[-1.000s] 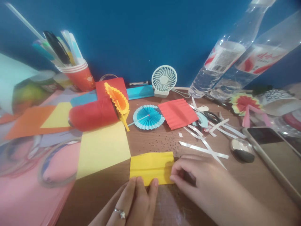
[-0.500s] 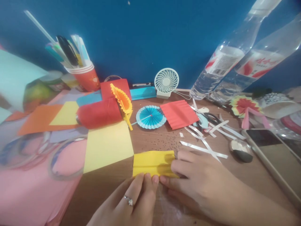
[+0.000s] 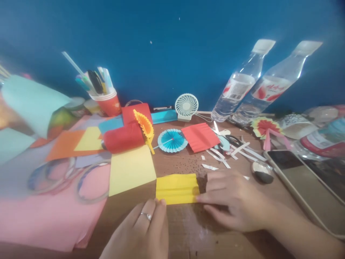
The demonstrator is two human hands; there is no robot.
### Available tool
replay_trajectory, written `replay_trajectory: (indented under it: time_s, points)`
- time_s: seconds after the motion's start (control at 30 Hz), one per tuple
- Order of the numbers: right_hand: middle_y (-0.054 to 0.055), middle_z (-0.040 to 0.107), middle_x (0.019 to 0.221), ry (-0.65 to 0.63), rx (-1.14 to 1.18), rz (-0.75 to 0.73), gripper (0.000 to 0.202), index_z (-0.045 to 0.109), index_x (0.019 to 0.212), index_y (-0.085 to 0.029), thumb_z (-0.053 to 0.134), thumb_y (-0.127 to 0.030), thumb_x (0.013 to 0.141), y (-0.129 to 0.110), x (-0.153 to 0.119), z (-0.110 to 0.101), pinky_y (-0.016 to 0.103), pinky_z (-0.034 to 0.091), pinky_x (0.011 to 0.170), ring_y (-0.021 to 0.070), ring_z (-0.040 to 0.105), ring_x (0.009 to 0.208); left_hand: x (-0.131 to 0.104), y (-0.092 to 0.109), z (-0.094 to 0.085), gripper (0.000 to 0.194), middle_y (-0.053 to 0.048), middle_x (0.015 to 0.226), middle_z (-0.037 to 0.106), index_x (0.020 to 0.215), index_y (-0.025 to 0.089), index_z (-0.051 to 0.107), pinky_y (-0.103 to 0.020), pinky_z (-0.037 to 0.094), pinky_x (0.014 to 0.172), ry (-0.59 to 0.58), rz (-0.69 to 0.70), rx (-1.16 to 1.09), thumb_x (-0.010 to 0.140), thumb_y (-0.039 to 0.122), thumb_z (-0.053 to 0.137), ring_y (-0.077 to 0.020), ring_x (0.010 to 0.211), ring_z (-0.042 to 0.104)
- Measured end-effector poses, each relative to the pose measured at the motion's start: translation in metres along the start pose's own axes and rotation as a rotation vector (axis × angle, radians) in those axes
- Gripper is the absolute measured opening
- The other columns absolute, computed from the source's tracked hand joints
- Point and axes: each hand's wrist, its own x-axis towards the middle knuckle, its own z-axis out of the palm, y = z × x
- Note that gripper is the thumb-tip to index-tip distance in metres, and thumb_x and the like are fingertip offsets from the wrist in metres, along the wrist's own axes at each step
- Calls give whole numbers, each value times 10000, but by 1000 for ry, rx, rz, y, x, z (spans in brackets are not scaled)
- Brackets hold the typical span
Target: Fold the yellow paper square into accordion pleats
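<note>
A yellow sheet of paper [image 3: 178, 189] with several crosswise creases lies on the table in front of me. My left hand [image 3: 147, 223], with a ring on one finger, has its fingertips closed at the paper's lower left corner. At the lower right corner, my right hand [image 3: 229, 199] touches the paper with one fingertip. Its thumb stands apart below and the other fingers reach forward. Behind the sheet lie a blue pleated paper rosette [image 3: 172, 140] on a stick and a red pleated sheet [image 3: 201, 136].
Left are pale yellow paper [image 3: 132, 171], pink sheets [image 3: 48, 219], tape rolls [image 3: 79, 185], a red cylinder [image 3: 124, 137] and a pen cup [image 3: 109, 104]. Right are white paper strips [image 3: 215, 156], scissors [image 3: 234, 140], a phone [image 3: 304, 190] and bottles [image 3: 237, 88]. A small fan [image 3: 186, 106] stands behind.
My hands have moved apart along the near edge of the yellow paper, from its middle to its two corners. More of that edge shows. The camera view has shifted.
</note>
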Motion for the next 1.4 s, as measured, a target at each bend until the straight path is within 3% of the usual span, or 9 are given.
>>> replay_trajectory:
  time_s: [0.07, 0.2, 0.33, 0.57, 0.8, 0.9, 1.1, 1.27, 1.4]
  points:
    - [6, 596, 687, 59, -33, 3, 218, 633, 1035, -212, 508, -232, 858, -3, 3, 8, 267, 303, 572, 138, 450, 634, 0, 0, 0, 352, -109, 902, 632, 1031, 96, 598, -323, 481, 703, -6, 20, 28, 767, 40, 372, -206, 799, 572]
    - [-8, 581, 652, 3, -159, 61, 158, 671, 879, -262, 520, -308, 872, -7, 8, 18, 279, 237, 530, 152, 417, 643, -2, 3, -5, 321, -122, 919, 618, 966, 102, 626, -345, 461, 708, -19, 40, 105, 738, 41, 410, -220, 826, 554]
    - [-5, 600, 672, -93, -156, 65, 189, 669, 902, -266, 490, -325, 893, -7, 10, 10, 271, 263, 558, 150, 428, 670, 2, 4, -16, 248, -93, 770, 599, 811, 119, 662, -328, 449, 601, -178, 3, 94, 689, 59, 453, -208, 701, 536]
    - [-8, 560, 535, -75, -130, 17, 342, 602, 562, -179, 466, -196, 875, 6, 2, -4, 260, 313, 595, 127, 433, 608, 13, 0, -22, 248, -78, 729, 585, 779, 140, 658, -361, 473, 573, -301, 30, 77, 662, 44, 462, -235, 687, 548]
    - [14, 621, 679, -28, -239, -61, 219, 696, 833, -234, 499, -320, 876, 6, 5, 1, 271, 323, 632, 153, 477, 716, 21, -2, -12, 354, -76, 1211, 550, 1196, 122, 505, -327, 402, 899, -32, 182, -56, 881, 216, 375, -219, 1068, 480]
    - [22, 647, 721, -51, -244, -40, 224, 693, 889, -242, 477, -304, 886, 4, 6, 0, 275, 321, 646, 158, 481, 747, 20, -2, -7, 328, -85, 1181, 567, 1148, 105, 540, -335, 416, 859, -112, 203, -59, 868, 178, 385, -227, 1037, 494]
    - [-15, 581, 523, -59, -238, 20, 306, 635, 544, -202, 522, -226, 828, 15, 1, -8, 256, 309, 587, 131, 428, 600, 22, -5, -4, 335, -121, 1116, 571, 1122, 73, 539, -366, 431, 830, -166, 179, -175, 814, 81, 407, -248, 995, 495]
    - [3, 599, 666, -33, -228, 91, 131, 622, 634, -175, 615, -226, 754, 2, 8, -2, 241, 355, 625, 138, 512, 689, 39, -11, 1, 225, -68, 837, 596, 872, 141, 613, -368, 422, 828, -123, 84, -327, 882, 147, 389, -204, 843, 524]
    - [27, 619, 810, -1, -236, 195, 75, 645, 807, -184, 600, -243, 797, -12, 14, 8, 246, 379, 664, 157, 553, 785, 44, -15, 4, 151, -45, 946, 565, 966, 181, 576, -308, 440, 810, -59, -49, -401, 870, 184, 461, -173, 897, 516]
